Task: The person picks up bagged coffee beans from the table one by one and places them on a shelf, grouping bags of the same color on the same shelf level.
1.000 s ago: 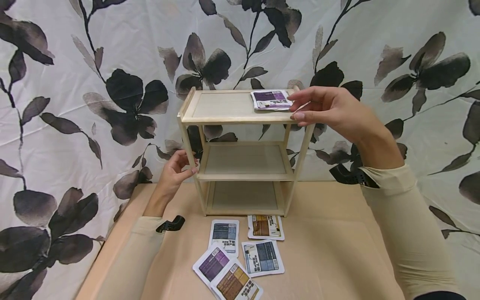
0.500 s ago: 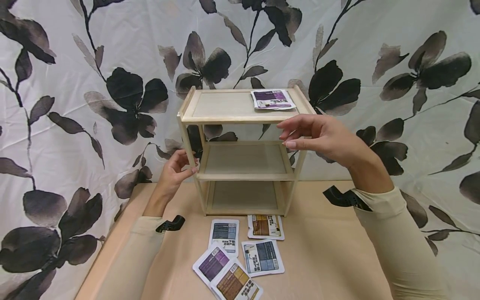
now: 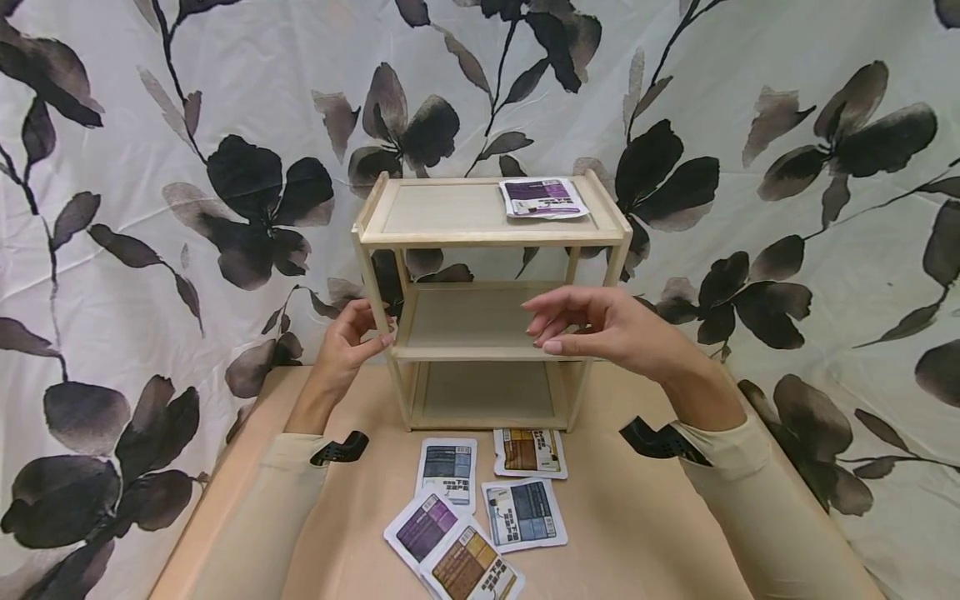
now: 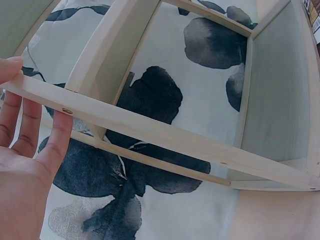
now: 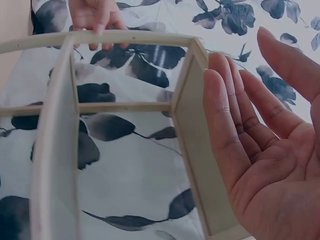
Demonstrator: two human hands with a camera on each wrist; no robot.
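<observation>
A small three-tier wooden shelf (image 3: pixel 491 355) stands upright on the table. My left hand (image 3: pixel 347 350) holds its left front post, and in the left wrist view the post (image 4: pixel 165 131) passes between thumb and fingers. My right hand (image 3: pixel 611 329) hovers in front of the middle tier with nothing in it, fingers loosely bent. In the right wrist view that hand (image 5: pixel 270 145) shows its bare palm. On the top tier, toward the right, lies a flat packet (image 3: pixel 544 198) with a purple label; a second edge shows beneath it.
Before the shelf lie several flat packets: a blue one (image 3: pixel 447 473) at left, another blue one (image 3: pixel 525 514), a brown one (image 3: pixel 529 452) by the base, and a purple one (image 3: pixel 424 527) partly under a brown one (image 3: pixel 474 567). Floral cloth (image 3: pixel 255 75) hangs behind the table (image 3: pixel 637 500).
My right hand has come away from beside the packet on the top tier and moved down and left, to the middle tier's front. The left hand keeps its hold on the post.
</observation>
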